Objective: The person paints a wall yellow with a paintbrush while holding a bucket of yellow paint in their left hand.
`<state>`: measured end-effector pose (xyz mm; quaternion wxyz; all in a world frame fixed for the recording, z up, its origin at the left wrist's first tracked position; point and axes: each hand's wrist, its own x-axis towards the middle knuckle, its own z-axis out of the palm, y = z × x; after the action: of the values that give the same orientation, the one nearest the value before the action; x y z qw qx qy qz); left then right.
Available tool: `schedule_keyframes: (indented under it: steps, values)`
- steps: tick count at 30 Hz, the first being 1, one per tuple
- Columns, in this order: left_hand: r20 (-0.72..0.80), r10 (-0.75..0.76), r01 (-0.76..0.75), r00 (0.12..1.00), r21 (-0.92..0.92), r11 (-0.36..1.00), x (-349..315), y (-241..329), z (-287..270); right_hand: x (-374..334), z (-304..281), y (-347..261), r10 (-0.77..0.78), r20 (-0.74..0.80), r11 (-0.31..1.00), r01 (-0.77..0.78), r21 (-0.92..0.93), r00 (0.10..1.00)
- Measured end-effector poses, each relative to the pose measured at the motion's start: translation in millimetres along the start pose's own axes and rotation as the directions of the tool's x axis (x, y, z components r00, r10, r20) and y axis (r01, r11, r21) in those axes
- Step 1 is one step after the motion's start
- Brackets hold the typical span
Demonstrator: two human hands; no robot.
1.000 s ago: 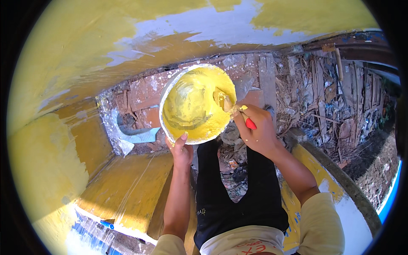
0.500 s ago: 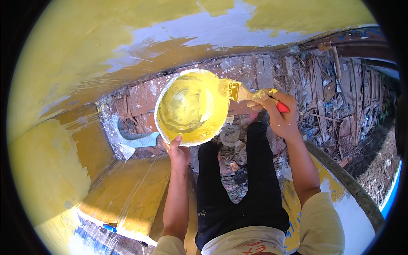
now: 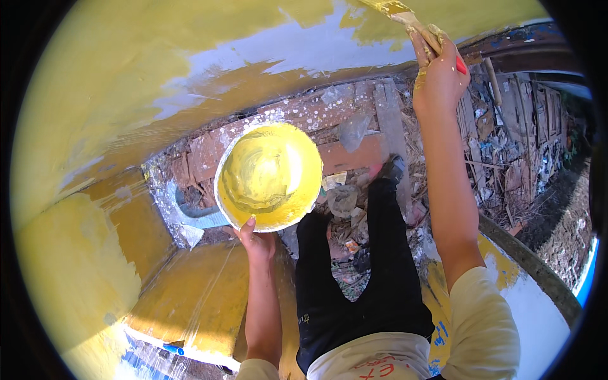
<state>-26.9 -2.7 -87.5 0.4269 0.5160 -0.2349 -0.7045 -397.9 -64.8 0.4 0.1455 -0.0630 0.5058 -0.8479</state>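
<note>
My left hand (image 3: 256, 242) grips the near rim of a round paint tub (image 3: 269, 177), its thumb over the edge and its other fingers hidden underneath. Yellow paint coats the inside of the tub, which tilts so that I look into it. Up at the far right, my right hand (image 3: 439, 73) is closed round the wooden handle of a paintbrush (image 3: 415, 22), whose end is red. The yellow-loaded bristles lie at the wall (image 3: 304, 47), at the top edge of the view. Yellow paint covers much of that wall, with a pale patch left between. Paint smears mark my right fingers.
Boards, plastic scraps and rubbish (image 3: 342, 199) litter the ground around my legs. A light blue curved object (image 3: 206, 217) lies left of the tub. A yellow ledge (image 3: 190, 285) stands at the lower left, and a curved concrete edge (image 3: 532, 272) runs along the right.
My right hand has lifted the brush from the tub's rim up and away to the wall. My left hand and the tub have shifted slightly left and nearer to me.
</note>
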Motion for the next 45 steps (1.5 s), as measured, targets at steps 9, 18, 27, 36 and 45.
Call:
schedule_keyframes:
  steps: [9,18,27,36,45]
  values:
    - [0.004,0.032,-0.032,0.999,0.036,0.999,-7,11,-25,12,-19,80,0.272,-0.214,0.952,-0.296,-0.085,0.938]
    - [-0.049,0.04,-0.048,0.998,-0.154,0.987,-14,8,-22,-26,-17,34,0.125,-0.102,0.991,-0.121,0.049,0.987]
    - [-0.014,0.038,-0.038,0.999,-0.011,0.999,-17,9,-42,14,2,39,0.175,-0.125,0.983,-0.167,0.077,0.976]
    - [-0.008,0.042,-0.043,0.999,-0.102,0.994,-22,-4,-28,-3,-31,101,0.307,-0.201,0.951,-0.31,0.018,0.93]
    - [-0.048,0.011,-0.017,0.999,-0.135,0.991,-27,-1,-30,-48,-10,40,-0.014,-0.025,1.0,0.014,-0.01,1.0]
